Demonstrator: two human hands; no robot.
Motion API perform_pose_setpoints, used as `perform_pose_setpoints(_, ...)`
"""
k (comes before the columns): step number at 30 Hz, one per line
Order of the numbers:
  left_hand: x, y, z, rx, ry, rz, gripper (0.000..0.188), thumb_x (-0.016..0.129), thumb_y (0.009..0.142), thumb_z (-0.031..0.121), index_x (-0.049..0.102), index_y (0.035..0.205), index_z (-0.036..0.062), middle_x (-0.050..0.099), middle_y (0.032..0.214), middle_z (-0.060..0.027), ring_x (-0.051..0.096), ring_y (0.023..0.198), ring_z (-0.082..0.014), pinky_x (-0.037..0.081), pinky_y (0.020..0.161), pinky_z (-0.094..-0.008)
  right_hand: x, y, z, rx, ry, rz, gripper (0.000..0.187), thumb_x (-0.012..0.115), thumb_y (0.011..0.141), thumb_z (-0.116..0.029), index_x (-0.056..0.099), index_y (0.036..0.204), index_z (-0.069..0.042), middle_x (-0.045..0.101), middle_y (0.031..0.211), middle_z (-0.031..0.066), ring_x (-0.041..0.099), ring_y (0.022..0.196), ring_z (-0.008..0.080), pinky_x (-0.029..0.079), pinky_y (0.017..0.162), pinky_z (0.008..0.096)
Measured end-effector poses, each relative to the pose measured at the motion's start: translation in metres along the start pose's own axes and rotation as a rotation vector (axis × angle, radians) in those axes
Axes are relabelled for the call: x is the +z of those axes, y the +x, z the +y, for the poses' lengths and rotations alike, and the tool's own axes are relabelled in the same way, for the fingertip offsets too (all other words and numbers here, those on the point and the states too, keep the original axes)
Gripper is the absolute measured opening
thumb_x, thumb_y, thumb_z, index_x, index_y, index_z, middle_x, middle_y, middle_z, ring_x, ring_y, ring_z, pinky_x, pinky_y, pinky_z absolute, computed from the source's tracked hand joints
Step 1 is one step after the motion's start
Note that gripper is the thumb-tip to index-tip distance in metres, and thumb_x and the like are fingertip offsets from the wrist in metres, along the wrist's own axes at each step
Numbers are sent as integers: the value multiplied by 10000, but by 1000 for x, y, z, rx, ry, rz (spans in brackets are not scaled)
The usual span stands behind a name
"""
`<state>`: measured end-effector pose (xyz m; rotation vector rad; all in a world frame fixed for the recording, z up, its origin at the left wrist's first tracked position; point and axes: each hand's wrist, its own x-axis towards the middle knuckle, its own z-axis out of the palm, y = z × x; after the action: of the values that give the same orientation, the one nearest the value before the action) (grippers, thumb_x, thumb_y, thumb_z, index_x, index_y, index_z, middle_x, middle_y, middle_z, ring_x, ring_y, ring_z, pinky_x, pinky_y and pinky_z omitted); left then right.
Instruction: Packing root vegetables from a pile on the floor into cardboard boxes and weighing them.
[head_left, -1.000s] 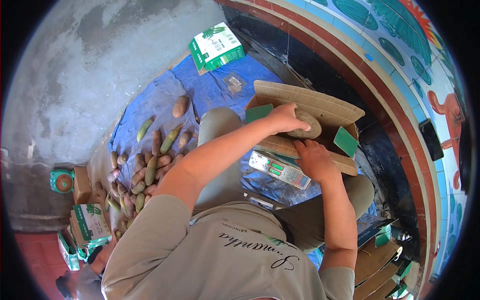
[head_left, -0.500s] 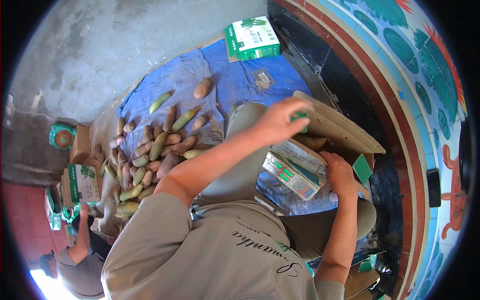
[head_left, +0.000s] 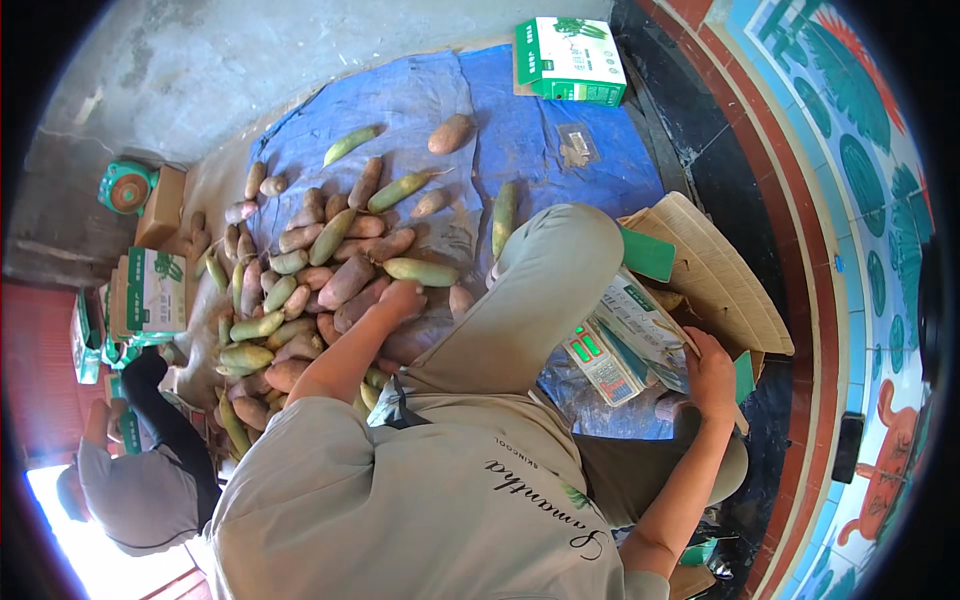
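Over the right edge of a heap of long green and reddish radishes, my left hand reaches down just below a pale green radish. Its fingers are mostly hidden and slightly blurred, so I cannot tell whether they hold one. My right hand is closed on the near edge of an open cardboard box, whose flaps stand out. The box rests by a scale with lit green digits, partly covered by a printed flap. Inside the box, only a little of a radish shows.
A blue tarp lies under the radishes. A closed green and white box stands at the far right. More boxes, a teal round device and another person are at left. A tiled wall rises on the right.
My left hand has moved from above the box, where it held a green flap, leftward to the radish heap. My right hand stays at the box edge. The view has shifted.
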<state>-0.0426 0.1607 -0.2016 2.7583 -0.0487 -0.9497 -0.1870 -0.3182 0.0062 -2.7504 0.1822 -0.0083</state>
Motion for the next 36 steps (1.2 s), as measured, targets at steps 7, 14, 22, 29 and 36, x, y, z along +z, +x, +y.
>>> perform_pose_setpoints(7, 140, -13, -109, 6, 312, -359, 430, 603, 768, 307, 608, 1149, 107, 564, 1215, -153, 537, 1129, -324, 438, 942, -417, 1, 10, -4, 24, 16, 39, 286, 591, 783, -36, 604, 1067, -69, 621, 987, 152, 587, 915, 346, 466, 774, 401)
perform_pose_setpoints(14, 151, -36, -103, -107, 342, -574, 523, 647, 737, 301, 559, 1221, 124, 564, 1229, -110, 544, 1128, -304, 445, 920, -463, 2, 11, 4, 53, -28, 62, 270, 600, 793, -53, 607, 1063, -65, 632, 1014, 149, 599, 931, 344, 474, 787, 392)
perform_pose_setpoints(22, 173, -35, -98, 246, 496, -725, 764, 705, 690, 266, 366, 1364, 148, 519, 1270, -142, 504, 1150, -363, 404, 896, -568, 0, 7, 6, 93, -22, 67, 246, 595, 815, -76, 617, 1059, -59, 635, 1012, 162, 604, 940, 345, 475, 798, 378)
perform_pose_setpoints(29, 143, -31, -90, 388, 372, -783, 674, 722, 664, 279, 488, 1268, 93, 523, 1256, -147, 529, 1118, -347, 452, 893, -456, 7, 16, 1, 68, -11, 76, 260, 603, 791, -68, 619, 1050, -63, 635, 1009, 154, 609, 921, 333, 479, 781, 374)
perform_pose_setpoints(36, 141, -30, -55, 413, 422, -754, 670, 728, 653, 272, 487, 1247, 75, 557, 1172, -152, 551, 1078, -336, 465, 874, -440, -4, 16, 4, 65, -49, 147, 241, 623, 763, -82, 632, 1004, -72, 638, 962, 150, 607, 884, 343, 484, 755, 402)
